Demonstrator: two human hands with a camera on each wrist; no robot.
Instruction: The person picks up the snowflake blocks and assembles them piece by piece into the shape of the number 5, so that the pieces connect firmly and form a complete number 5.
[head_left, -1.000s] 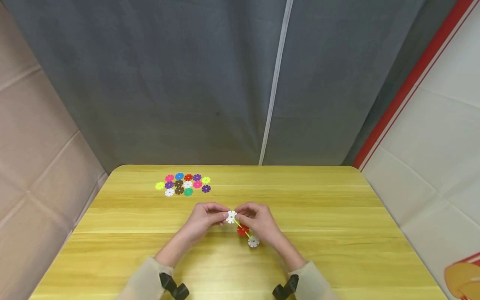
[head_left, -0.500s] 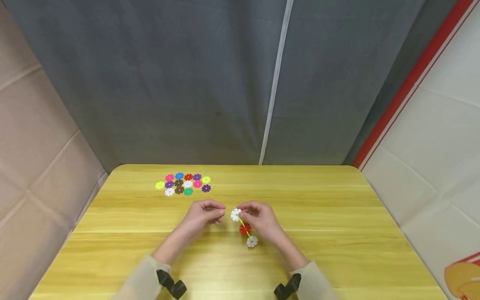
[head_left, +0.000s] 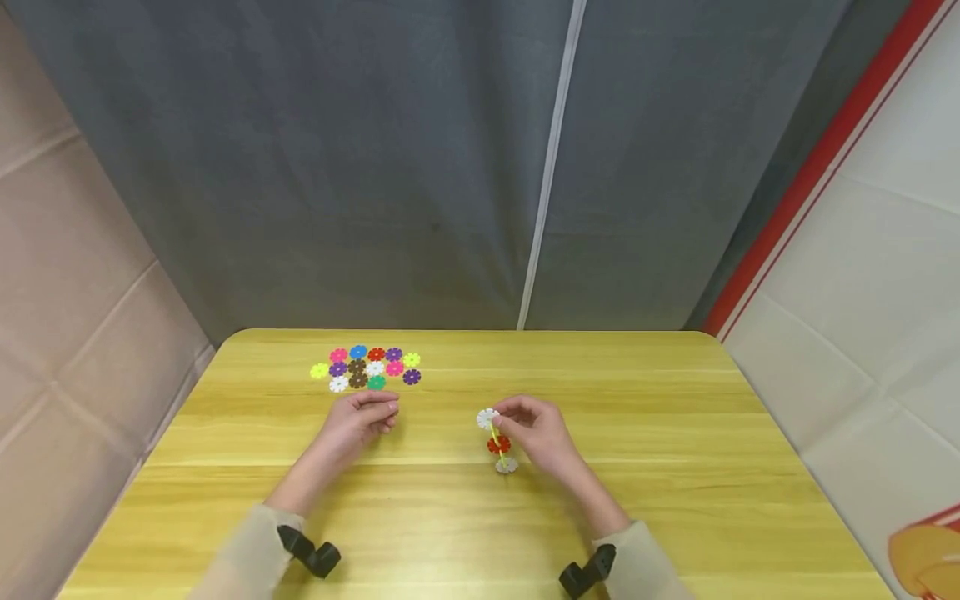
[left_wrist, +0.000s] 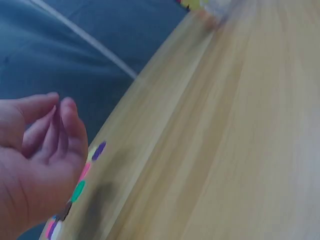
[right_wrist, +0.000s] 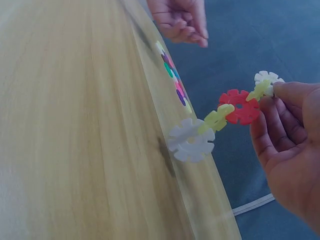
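My right hand (head_left: 536,429) (right_wrist: 285,150) holds a short chain of snowflake discs (head_left: 497,442) (right_wrist: 225,120) by its top: a white disc, yellow-green links, a red disc and another white disc at the lower end. The chain hangs just above the yellow wooden table (head_left: 675,433). My left hand (head_left: 360,421) (left_wrist: 37,165) holds nothing, its fingers loosely curled, and hovers just in front of a flat cluster of several coloured discs (head_left: 367,367) near the table's far left edge.
A grey curtain (head_left: 420,167) hangs behind the table. A beige panel stands at the left, a white and red wall at the right. Bare tabletop (head_left: 465,533) lies near me and to the right.
My left hand has let go of the chain and moved left and away toward the disc cluster. My right hand has drawn the chain slightly right and turned it more upright.
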